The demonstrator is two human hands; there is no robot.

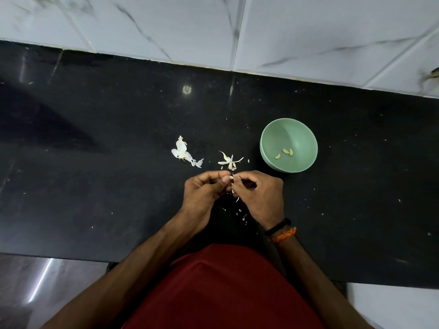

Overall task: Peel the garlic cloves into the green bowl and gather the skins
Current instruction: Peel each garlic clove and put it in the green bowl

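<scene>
My left hand and my right hand meet over the middle of the black bench, a little nearer its front edge than the wall. The fingers of both are curled in, and between the tips I pinch a garlic clove; only a pale sliver of it and its papery skin shows between my thumbs, so I cannot tell how much of it is peeled. The green bowl stands on the bench just beyond my right hand and to its right, apart from it, with three peeled cloves lying together on its bottom. Two heaps of white skins lie on the bench beyond my hands: a larger heap to the left and a smaller heap just past my fingertips, between the larger one and the bowl. Small flakes of skin are scattered on the bench under and behind my hands, between my wrists. On my right wrist sit a black band and an orange thread. Along the back edge of the bench rises a wall of white marbled tiles. My red shirt fills the bottom of the view at the front edge.
</scene>
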